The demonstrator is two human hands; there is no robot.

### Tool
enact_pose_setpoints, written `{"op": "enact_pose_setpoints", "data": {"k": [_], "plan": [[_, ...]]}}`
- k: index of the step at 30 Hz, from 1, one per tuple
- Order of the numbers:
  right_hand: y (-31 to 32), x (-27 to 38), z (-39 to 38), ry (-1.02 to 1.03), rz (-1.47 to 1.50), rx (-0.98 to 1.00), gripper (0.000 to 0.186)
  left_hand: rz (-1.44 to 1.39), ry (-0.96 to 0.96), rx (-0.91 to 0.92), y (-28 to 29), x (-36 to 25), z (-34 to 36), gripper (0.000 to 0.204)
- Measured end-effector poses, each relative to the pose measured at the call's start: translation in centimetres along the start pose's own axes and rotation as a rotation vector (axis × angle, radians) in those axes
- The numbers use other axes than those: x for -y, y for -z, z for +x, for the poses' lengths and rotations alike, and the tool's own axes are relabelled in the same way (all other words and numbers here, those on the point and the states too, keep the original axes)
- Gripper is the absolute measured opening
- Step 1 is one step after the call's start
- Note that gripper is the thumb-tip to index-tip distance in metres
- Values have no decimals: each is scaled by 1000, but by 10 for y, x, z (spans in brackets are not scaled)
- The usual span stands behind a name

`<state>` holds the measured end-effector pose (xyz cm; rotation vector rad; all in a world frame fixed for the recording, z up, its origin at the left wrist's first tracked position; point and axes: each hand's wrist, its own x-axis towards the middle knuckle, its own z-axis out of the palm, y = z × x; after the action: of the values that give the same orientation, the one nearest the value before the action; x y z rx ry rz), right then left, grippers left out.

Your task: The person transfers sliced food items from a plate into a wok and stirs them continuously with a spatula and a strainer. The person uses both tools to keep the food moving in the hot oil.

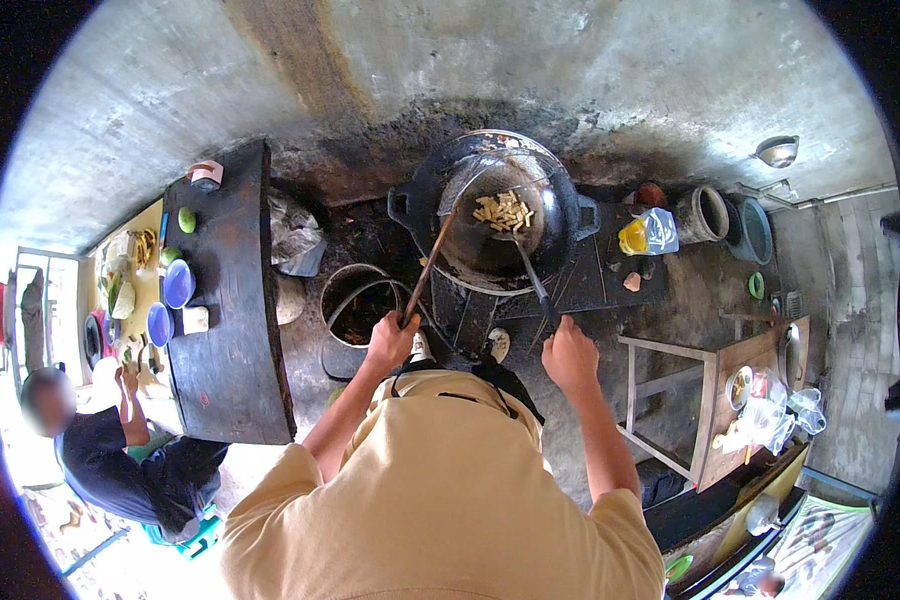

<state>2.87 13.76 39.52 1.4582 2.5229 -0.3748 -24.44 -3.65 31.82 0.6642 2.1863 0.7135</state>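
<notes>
A large black wok [470,262] with two side handles stands in front of me against the sooty wall. Pale yellow, stick-like food pieces [504,211] lie in a heap inside it. My left hand [390,343] is closed round the long wooden handle of a wire skimmer [432,258], whose mesh head reaches into the wok's left side. In my right hand [570,354] is the dark grip of a long metal spatula [529,266]. Its tip touches or nearly touches the near edge of the food. The spatula's blade is partly hidden there.
Left of the wok stand a bucket [328,308] and a dark table [232,385]; a person [110,455] sits beyond it. To the right are a yellow container [632,237] in a plastic bag, a grey bucket [707,215] and a wooden table [722,440] with bags and a bowl.
</notes>
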Motion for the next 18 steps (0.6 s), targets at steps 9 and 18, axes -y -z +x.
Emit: {"op": "enact_pose_setpoints", "data": {"k": [9, 18], "plan": [[22, -20, -19, -39, -184, -53, 52, 32, -53, -54, -7, -3, 0, 49], [-9, -60, 33, 49, 100, -258, 42, 46, -78, -35, -18, -9, 4, 52]]}}
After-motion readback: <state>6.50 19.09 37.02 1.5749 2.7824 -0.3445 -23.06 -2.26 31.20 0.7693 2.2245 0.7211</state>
